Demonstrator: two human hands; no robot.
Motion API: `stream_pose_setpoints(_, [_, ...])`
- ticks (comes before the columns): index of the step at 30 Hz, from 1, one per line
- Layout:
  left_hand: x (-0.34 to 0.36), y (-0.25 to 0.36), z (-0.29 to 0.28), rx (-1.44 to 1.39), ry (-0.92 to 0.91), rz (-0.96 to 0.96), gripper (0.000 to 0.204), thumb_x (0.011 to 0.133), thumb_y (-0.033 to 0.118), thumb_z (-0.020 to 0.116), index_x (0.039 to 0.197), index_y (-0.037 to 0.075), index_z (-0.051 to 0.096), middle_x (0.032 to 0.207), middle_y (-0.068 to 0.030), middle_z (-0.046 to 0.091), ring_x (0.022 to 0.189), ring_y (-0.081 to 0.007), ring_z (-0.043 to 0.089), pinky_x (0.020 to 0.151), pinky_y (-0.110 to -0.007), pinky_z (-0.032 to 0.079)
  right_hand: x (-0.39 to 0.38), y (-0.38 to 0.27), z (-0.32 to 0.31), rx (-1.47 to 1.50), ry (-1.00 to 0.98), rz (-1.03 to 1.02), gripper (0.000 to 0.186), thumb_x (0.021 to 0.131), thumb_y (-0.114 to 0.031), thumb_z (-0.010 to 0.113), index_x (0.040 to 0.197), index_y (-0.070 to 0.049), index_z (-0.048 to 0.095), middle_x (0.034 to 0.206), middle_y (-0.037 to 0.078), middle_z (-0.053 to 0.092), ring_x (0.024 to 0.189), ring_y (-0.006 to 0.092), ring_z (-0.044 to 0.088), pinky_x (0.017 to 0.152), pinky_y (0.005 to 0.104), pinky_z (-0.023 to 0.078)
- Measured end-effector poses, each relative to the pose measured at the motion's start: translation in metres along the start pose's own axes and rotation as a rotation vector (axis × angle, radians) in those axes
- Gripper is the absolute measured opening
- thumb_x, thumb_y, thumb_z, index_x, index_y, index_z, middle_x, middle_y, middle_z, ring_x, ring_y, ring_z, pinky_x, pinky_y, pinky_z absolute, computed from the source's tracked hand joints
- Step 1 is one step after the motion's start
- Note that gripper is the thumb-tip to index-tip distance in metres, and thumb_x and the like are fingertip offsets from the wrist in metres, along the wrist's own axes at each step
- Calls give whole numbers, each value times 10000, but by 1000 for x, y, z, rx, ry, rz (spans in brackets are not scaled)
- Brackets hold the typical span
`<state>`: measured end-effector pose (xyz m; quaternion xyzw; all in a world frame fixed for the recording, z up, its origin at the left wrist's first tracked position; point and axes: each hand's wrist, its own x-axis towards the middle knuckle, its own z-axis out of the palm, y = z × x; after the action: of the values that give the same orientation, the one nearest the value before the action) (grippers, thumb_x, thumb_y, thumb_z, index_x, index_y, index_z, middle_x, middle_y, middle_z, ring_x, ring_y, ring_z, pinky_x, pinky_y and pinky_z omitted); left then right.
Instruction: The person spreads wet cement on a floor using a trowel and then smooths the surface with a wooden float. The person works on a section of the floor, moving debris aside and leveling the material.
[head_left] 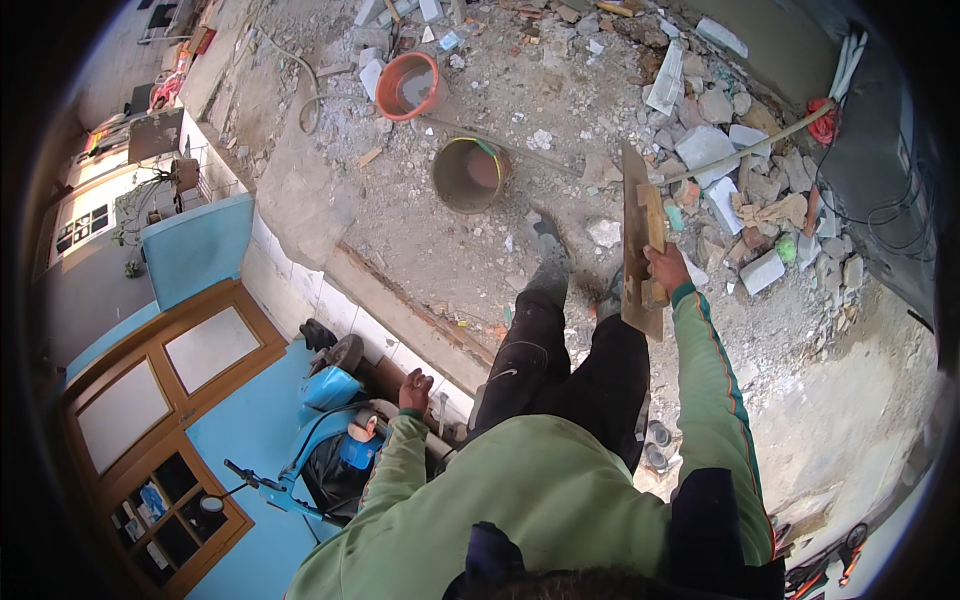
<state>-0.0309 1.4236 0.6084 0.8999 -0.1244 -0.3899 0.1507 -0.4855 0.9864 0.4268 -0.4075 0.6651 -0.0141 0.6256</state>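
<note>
Right hand [668, 269]: trowel [634, 195] (underside hidden)

Trowel [634, 235] is sitting in the right hand [667, 268]; long, flat, dull grey-brown blade is running lengthwise away from the body (showing as a narrow strip from here). Pale wooden handle [654, 218] is lying along its right side, fingers wrapping the lower part.

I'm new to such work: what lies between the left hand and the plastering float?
In the head view, both legs, in dark trousers, lie between the left hand and the plastering float in the right hand.
</note>
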Motion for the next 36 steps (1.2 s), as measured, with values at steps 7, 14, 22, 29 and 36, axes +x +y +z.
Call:
stream_pose_setpoints(7, [-53,235,69,-54,-455,508,745,904,315,740,1522,67,404,1427,-180,540,1251,-310,570,998,-429,507,-59,-83,82,730,-225,116,454,1010,-414,552,1189,-2,617,1035,100,645,914,228,644,840,396,531])
stream_pose_setpoints(14, [-11,216,-17,-78,-210,723,765,862,292,793,1484,20,439,1392,-223,556,1175,-362,613,1012,-418,486,-83,-189,272,736,-359,9,422,1038,-382,506,1180,1,613,1038,105,658,915,221,647,855,394,531])
stream_pose_setpoints(22, [174,148,-171,-324,-13,524,518,895,267,753,1306,-4,592,1018,-156,709,860,-263,713,757,-366,563,-41,-291,550,447,-286,-137,380,1049,-322,491,1169,20,604,991,105,657,883,212,658,811,388,544])
stream_pose_setpoints(29, [303,142,-317,-306,84,455,316,901,159,694,1175,10,642,948,-137,731,818,-218,716,739,-351,555,-41,-371,729,505,-289,-72,435,1028,-364,511,1169,37,603,988,103,646,872,212,633,769,379,516])
stream_pose_setpoints(36, [433,217,-371,-308,202,514,279,910,101,630,1173,7,644,973,-143,726,857,-227,703,776,-349,540,9,-524,739,333,-620,5,400,1032,-444,522,1162,-76,616,982,48,667,829,158,678,724,315,528])
